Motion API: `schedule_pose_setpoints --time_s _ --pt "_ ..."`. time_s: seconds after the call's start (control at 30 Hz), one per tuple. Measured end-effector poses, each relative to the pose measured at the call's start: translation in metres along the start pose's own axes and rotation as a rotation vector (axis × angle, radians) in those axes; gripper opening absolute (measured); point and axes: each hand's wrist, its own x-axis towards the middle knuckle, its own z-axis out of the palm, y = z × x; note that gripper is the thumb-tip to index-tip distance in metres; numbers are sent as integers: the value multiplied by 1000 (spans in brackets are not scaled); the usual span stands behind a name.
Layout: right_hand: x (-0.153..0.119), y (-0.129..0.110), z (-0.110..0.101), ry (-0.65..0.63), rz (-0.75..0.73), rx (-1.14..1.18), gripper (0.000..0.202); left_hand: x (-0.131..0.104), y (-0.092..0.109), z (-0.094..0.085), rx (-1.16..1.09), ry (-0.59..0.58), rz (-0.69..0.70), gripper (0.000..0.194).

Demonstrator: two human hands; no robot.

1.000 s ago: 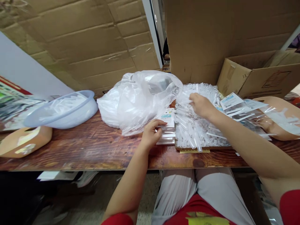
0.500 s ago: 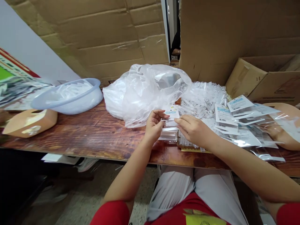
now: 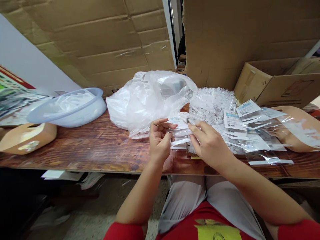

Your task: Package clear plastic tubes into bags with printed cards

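I see a dk brown wood surface (image 3: pixel 120 151), glossy w/ visible grain. Behind it, big cardboard sheets (image 3: pixel 95 43) stand upright w/ a narrow gap btwn, pale post (image 3: pixel 170 33) in it. White panel (image 3: pixel 32 56) far L; speckled floor (image 3: pixel 95 213) dim below.

soft, even light covers the varnished table (image 3: pixel 120 148), which carries a mild sheen. pale highlights gleam on the crumpled plastic bag (image 3: pixel 147 103) and streak the clear packets (image 3: pixel 271 157), whose small print is too soft to read. the floor (image 3: pixel 100 206) sinks into shadow, nearly black lower left. printed sheets (image 3: pixel 17 101) blur at the left edge; wide-angle stretching bends the sides.
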Motion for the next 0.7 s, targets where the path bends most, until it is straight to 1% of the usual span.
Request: schedule_pose_setpoints --time_s 0.1,0.2,0.33,0.5,0.6,0.67,0.7 --pt "-13 -13 -6 103 88 -9 30 -15 8 11 62 30 126 41" --pt "-25 -23 -9 180 179 -9 31 -30 14 20 125 30 208 41" --pt "-36 -23 -13 220 214 30 32 -51 19 27 220 50 304 45" --pt "-46 -18 -20 260 275 189 31 -68 20 33 340 23 432 54" --pt "-52 -23 -26 240 328 387 31 -70 22 38 390 48 508 56" --pt "-55 -28 -28 229 327 498 28 -69 26 41 391 63 532 57" --pt "-56 -30 -28 244 312 521 28 -68 27 42 379 66 531 56"
